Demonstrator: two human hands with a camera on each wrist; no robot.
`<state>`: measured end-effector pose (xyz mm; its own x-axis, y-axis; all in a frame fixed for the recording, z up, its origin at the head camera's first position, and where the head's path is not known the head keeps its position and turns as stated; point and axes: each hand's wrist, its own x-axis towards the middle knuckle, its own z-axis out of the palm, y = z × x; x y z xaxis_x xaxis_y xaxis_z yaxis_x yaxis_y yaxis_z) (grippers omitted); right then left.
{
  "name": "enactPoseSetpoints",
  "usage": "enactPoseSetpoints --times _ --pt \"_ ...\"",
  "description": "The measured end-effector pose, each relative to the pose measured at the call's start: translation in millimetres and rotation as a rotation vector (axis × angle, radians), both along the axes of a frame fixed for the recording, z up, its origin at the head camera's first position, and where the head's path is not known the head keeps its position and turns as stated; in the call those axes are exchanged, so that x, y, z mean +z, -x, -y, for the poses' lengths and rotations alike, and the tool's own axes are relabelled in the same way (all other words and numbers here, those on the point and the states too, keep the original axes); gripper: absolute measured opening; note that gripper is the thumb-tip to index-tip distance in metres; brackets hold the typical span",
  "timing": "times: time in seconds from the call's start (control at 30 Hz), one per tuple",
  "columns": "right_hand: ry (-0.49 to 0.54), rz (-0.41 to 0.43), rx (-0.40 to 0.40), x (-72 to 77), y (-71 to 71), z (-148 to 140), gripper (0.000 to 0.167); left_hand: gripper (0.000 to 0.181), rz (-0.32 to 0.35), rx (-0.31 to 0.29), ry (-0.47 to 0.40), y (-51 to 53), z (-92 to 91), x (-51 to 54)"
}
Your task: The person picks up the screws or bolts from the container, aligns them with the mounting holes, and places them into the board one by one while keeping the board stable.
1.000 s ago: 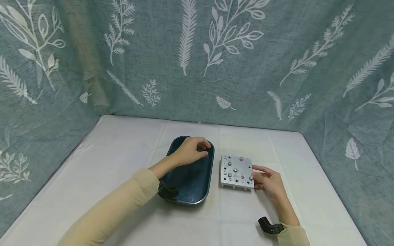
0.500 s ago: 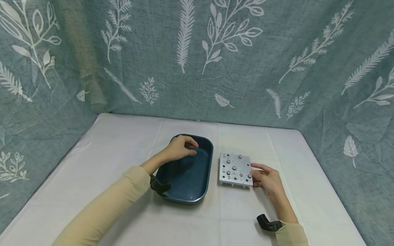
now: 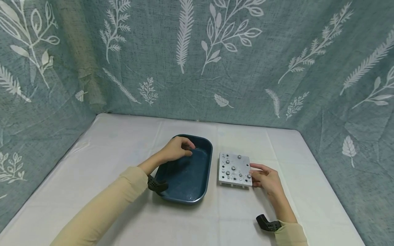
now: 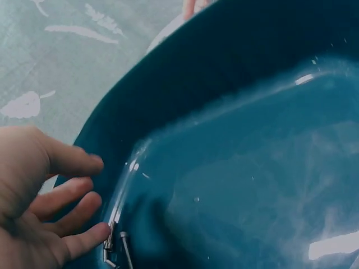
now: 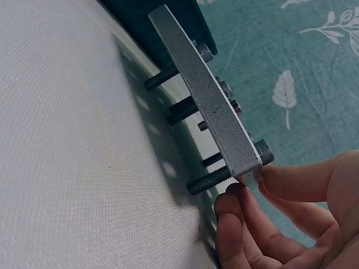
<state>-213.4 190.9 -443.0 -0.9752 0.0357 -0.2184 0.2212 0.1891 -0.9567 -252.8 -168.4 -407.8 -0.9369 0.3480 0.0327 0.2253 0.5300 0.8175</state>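
Left hand (image 3: 174, 149) over far-left corner of blue tray (image 3: 191, 182), fingers loosely parted near slender metal pieces (image 4: 127, 246), right hand (image 3: 270, 181) pinching a bolt-studded plate (image 3: 239, 165) beyond the tray's right edge.

Above my bare left hand (image 3: 176, 149) and right hand (image 3: 271, 181) I wear a plain, pale yellow-beige left sleeve (image 3: 106, 203), softly creased, and a matching right sleeve (image 3: 290, 234), plus a left wrist mount (image 3: 157, 185) and a right wrist mount (image 3: 267, 224), both black, bent and dotted with small holes.
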Motion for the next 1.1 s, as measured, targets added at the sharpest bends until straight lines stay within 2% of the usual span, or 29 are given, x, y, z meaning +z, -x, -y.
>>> enactPoseSetpoints --times 0.2,0.4,0.5,0.63,0.83,0.9,0.97,1.1 --pt "0.004 -0.005 -0.005 0.2 0.3 -1.5 0.038 0.025 -0.087 0.007 0.179 -0.1 -4.1 -0.1" --pt "0.005 -0.003 -0.002 -1.5 0.8 -0.7 0.038 0.025 -0.138 0.040 0.274 -2.7 -5.5 -2.0" --pt "0.003 -0.005 -0.005 -1.9 0.9 0.4 0.037 0.025 -0.128 0.047 0.293 -3.5 -5.2 -3.1" --pt "-0.004 -0.005 -0.011 -1.8 0.3 1.5 0.037 0.026 -0.102 0.027 0.284 -3.4 -5.1 -6.7" --pt "0.004 0.001 -0.012 -1.4 -0.6 2.1 0.037 0.028 0.006 -0.029 0.201 -3.1 -6.6 -12.2" --pt "0.004 0.001 -0.013 -1.2 -0.6 2.0 0.037 0.028 0.024 -0.060 0.188 -3.1 -6.6 -12.6" --pt "0.003 0.000 -0.015 -1.2 -0.5 1.9 0.037 0.030 0.020 -0.095 0.202 -2.9 -6.1 -11.7" --pt "-0.003 -0.005 -0.018 -1.5 -0.2 1.5 0.036 0.037 0.005 -0.149 0.285 -2.5 -4.2 -7.7"
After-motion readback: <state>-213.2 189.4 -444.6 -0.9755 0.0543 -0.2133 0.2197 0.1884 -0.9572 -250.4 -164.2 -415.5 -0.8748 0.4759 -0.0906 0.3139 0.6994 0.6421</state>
